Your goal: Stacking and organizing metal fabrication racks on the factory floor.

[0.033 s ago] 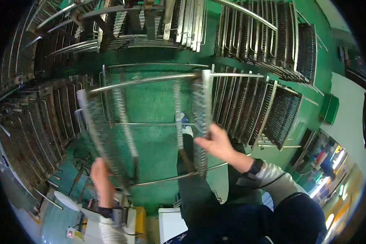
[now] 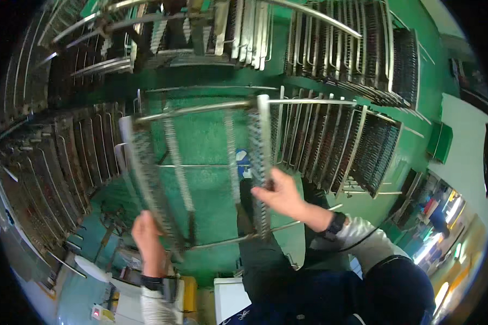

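An open metal rack [image 2: 200, 110] with two side panels of small slots or teeth, joined by bare rods, is held up in front of me. My left hand [image 2: 148, 238] is closed at the lower outer edge of its left panel [image 2: 156, 189]. My right hand [image 2: 284, 197] grips the right panel [image 2: 258, 151] about halfway along, thumb on the near side and fingers partly hidden. Two slotted strips [image 2: 178, 162] run along the rack between the panels. The rack is slightly blurred and looks tilted.
Rows of similar racks stand on the left [image 2: 54, 162], at the right [image 2: 331, 141] and at the far right [image 2: 341, 49]. More metal frames [image 2: 195, 32] lie across the far side. Below is a green floor [image 2: 206, 141], with my shoe [image 2: 242, 157] on it. A white box [image 2: 229, 295] stands near me.
The rack's left panel has shifted right with my left hand. The right panel and my right hand have moved slightly left. Both hands keep their hold.
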### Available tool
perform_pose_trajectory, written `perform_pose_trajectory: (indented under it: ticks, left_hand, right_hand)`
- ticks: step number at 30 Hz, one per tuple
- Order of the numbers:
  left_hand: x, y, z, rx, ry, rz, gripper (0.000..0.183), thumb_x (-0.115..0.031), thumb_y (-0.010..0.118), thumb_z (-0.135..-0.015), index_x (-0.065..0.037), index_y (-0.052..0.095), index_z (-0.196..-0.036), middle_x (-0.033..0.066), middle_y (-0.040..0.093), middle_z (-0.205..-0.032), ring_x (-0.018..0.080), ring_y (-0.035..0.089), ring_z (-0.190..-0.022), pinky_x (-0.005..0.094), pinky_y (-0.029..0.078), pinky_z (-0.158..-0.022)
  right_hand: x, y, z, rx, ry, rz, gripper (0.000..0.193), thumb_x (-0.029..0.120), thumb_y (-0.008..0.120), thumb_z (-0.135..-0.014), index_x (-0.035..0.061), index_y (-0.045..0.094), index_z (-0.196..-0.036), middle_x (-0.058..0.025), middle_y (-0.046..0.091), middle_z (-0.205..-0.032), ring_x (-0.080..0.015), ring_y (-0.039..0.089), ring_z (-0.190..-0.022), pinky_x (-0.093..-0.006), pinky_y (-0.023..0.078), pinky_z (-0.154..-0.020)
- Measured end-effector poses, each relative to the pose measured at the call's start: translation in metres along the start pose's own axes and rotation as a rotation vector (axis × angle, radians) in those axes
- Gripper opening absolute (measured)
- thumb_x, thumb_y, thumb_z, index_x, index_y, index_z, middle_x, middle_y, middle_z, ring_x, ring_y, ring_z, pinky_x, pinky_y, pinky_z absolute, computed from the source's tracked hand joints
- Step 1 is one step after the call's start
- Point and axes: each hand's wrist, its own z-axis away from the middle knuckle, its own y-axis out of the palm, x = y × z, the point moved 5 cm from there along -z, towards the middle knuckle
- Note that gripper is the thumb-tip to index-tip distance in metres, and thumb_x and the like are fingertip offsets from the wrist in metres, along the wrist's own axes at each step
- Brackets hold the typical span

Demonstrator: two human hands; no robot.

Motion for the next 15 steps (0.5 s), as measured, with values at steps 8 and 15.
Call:
perform_pose_trajectory:
  ticks: [8,15]
  left_hand:
    - [-0.052,0.086,0.077,0.063,-0.034,0.128,0.037,-0.027,0.049,-0.102,-0.013,0.043,-0.069,-0.0069,0.034,-0.06,0.0037,0.03,-0.055,0.0239,0.026,-0.051]
    - [-0.076,0.221,0.154,0.304,-0.068,0.275,0.036,-0.035,0.049,-0.102,-0.017,0.043,-0.071,-0.007,0.037,-0.062,0.0041,0.032,-0.054,0.022,0.026,-0.049]
  right_hand:
    - [0.016,-0.096,0.057,-0.143,0.037,0.048,0.028,0.015,0.071,-0.078,0.0001,0.057,-0.098,-0.0161,0.062,-0.075,-0.0233,0.058,-0.065,-0.0362,0.048,-0.064]
    - [0.0,-0.248,0.156,-0.457,0.007,-0.062,0.024,0.009,0.067,-0.08,-0.0003,0.057,-0.1,-0.0024,0.057,-0.074,-0.0074,0.05,-0.067,-0.0285,0.046,-0.059]
